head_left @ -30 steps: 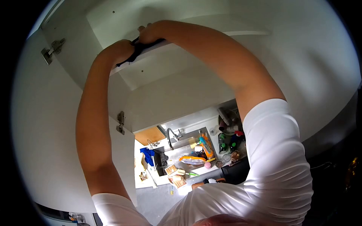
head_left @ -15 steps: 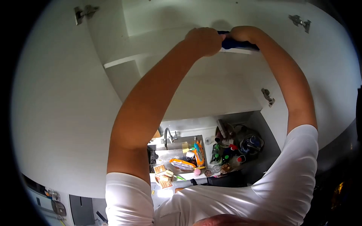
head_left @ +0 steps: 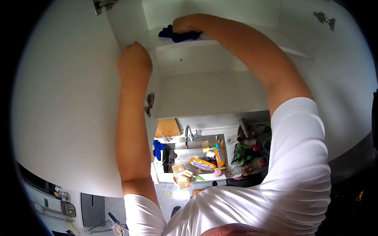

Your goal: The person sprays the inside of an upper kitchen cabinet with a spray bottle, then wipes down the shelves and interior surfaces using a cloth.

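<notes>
My right hand (head_left: 186, 24) is closed on a dark blue cloth (head_left: 181, 35), pressing it on the white cupboard shelf (head_left: 220, 41) near its left end. Bunched parts of the cloth stick out on both sides of the hand. My left hand (head_left: 135, 61) is raised at the front edge of the cupboard's left side, beside the open left door (head_left: 71, 102). Its fingers are curled and mostly turned away, so whether they grip the edge is hidden.
Metal hinges (head_left: 149, 105) join the open doors to the cupboard. Below are a sink (head_left: 185, 155) with orange packets, a faucet (head_left: 187, 135), a wooden board (head_left: 168, 128), a blue cloth (head_left: 158, 149) and several bottles (head_left: 238, 153) at the right.
The right hand has carried the dark blue cloth leftward along the shelf. The left hand has come away from the cloth to the cupboard's left side. The view has shifted too.
</notes>
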`<state>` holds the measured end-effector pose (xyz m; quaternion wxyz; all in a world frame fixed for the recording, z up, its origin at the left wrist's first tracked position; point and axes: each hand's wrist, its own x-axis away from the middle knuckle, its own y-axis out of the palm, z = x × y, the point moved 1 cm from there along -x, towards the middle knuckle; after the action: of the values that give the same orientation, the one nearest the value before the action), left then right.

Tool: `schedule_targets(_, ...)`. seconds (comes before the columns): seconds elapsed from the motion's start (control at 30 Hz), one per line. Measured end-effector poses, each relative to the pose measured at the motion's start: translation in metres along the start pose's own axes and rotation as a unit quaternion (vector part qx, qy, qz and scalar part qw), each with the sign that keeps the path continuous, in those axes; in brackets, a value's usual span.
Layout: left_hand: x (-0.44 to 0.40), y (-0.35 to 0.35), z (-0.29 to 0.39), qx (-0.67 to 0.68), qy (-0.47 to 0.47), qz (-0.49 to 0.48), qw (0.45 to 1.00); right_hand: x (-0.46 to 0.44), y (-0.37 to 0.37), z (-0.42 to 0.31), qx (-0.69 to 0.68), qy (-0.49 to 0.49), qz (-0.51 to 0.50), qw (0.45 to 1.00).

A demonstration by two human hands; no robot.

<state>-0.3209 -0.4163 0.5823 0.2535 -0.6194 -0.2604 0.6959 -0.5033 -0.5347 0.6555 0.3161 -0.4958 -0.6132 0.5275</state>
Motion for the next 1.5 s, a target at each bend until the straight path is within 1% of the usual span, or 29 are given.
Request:
schedule_targets(0.07,0.007,0.009,-0.001,-0.021,0.047,0.012,0.999,-0.004,-0.005,0.012,0.031,-0.017,-0.006,0.999)
schedule_targets(0.13,0.015,0.014,-0.006,-0.027,0.065,0.030,0.997,-0.014,-0.013,0.021,0.070,-0.038,-0.009,0.997)
schedule_targets(0.2,0.021,0.014,-0.010,-0.035,0.086,0.048,0.995,-0.032,-0.019,0.026,0.088,0.000,0.038,0.995)
schedule_targets(0.23,0.024,0.013,-0.011,-0.027,0.104,0.075,0.991,-0.044,-0.021,0.026,0.089,-0.001,0.041,0.995)
schedule_targets(0.3,0.028,0.011,-0.013,-0.018,0.120,0.104,0.987,-0.063,-0.023,0.024,0.030,-0.059,0.021,0.998)
schedule_targets(0.33,0.028,0.010,-0.014,-0.009,0.114,0.088,0.990,-0.056,-0.017,0.008,-0.147,-0.027,0.025,0.988)
schedule_targets(0.37,0.027,0.011,-0.015,0.000,0.107,0.071,0.992,-0.042,-0.005,-0.015,-0.320,0.006,0.027,0.947)
schedule_targets(0.43,0.025,0.024,-0.022,0.000,0.125,0.097,0.987,-0.028,0.010,-0.048,-0.227,-0.117,-0.081,0.963)
schedule_targets(0.5,0.024,0.030,-0.023,0.002,0.144,0.121,0.982,-0.015,0.030,-0.069,-0.103,-0.208,-0.099,0.968)
schedule_targets(0.53,0.025,0.029,-0.021,-0.009,0.144,0.124,0.982,-0.062,0.023,-0.074,-0.130,-0.085,-0.288,0.945)
schedule_targets(0.57,0.024,0.027,-0.021,-0.020,0.143,0.128,0.981,-0.107,0.017,-0.078,-0.103,0.050,-0.445,0.888)
schedule_targets(0.6,0.026,0.024,-0.020,-0.020,0.141,0.128,0.981,-0.089,0.023,-0.055,-0.051,-0.062,-0.280,0.957)
schedule_targets(0.67,0.029,0.014,-0.018,-0.073,0.140,0.171,0.972,-0.021,0.002,-0.046,0.006,-0.125,-0.142,0.982)
schedule_targets(0.7,0.030,0.008,-0.017,-0.073,0.139,0.175,0.972,-0.032,0.002,-0.045,0.008,-0.126,-0.139,0.982)
schedule_targets(0.77,0.030,0.000,-0.014,-0.064,0.105,0.064,0.990,-0.078,0.005,-0.028,0.137,-0.052,-0.068,0.987)
schedule_targets(0.8,0.030,0.001,-0.014,-0.065,0.103,0.069,0.990,-0.097,0.004,-0.028,0.139,-0.054,-0.063,0.987)
schedule_targets(0.87,0.030,0.006,-0.014,-0.081,0.098,0.067,0.990,-0.129,0.007,-0.037,0.220,-0.043,-0.119,0.967)
schedule_targets(0.9,0.031,0.008,-0.012,-0.083,0.097,0.074,0.989,-0.141,0.012,-0.039,0.222,-0.046,-0.113,0.967)
schedule_targets(0.97,0.031,0.009,-0.010,-0.096,0.098,0.070,0.988,-0.154,0.014,-0.048,0.175,-0.049,-0.167,0.969)
schedule_targets(1.0,0.030,0.009,-0.012,-0.099,0.096,0.078,0.987,-0.150,0.018,-0.051,0.141,-0.047,-0.101,0.984)
schedule_targets(1.03,0.030,0.010,-0.011,-0.102,0.105,0.084,0.986,-0.148,0.017,-0.055,0.142,-0.049,-0.096,0.984)
schedule_targets(1.1,0.030,0.013,-0.013,-0.105,0.116,0.085,0.984,-0.141,0.020,-0.062,0.078,-0.032,-0.106,0.991)
schedule_targets(1.13,0.031,0.014,-0.014,-0.108,0.118,0.079,0.984,-0.149,0.022,-0.063,0.098,-0.055,-0.144,0.983)
schedule_targets(1.17,0.033,0.015,-0.014,-0.111,0.121,0.073,0.984,-0.140,0.024,-0.066,0.096,-0.050,-0.147,0.983)
schedule_targets(1.23,0.032,0.017,-0.014,-0.115,0.120,0.069,0.984,-0.119,0.023,-0.071,0.033,-0.094,-0.164,0.981)
schedule_targets(1.3,0.030,0.017,-0.012,-0.115,0.121,0.069,0.984,-0.089,0.016,-0.081,0.088,-0.181,-0.178,0.963)
schedule_targets(1.37,0.031,0.013,-0.012,-0.130,0.111,0.052,0.984,-0.096,0.018,-0.080,0.094,-0.165,-0.173,0.966)
schedule_targets(1.43,0.035,0.009,-0.013,-0.098,0.119,0.039,0.987,-0.090,0.021,-0.061,0.095,-0.149,-0.174,0.969)
schedule_targets(1.5,0.034,0.008,-0.011,-0.068,0.103,0.047,0.991,-0.069,0.011,-0.049,0.084,-0.085,-0.112,0.986)
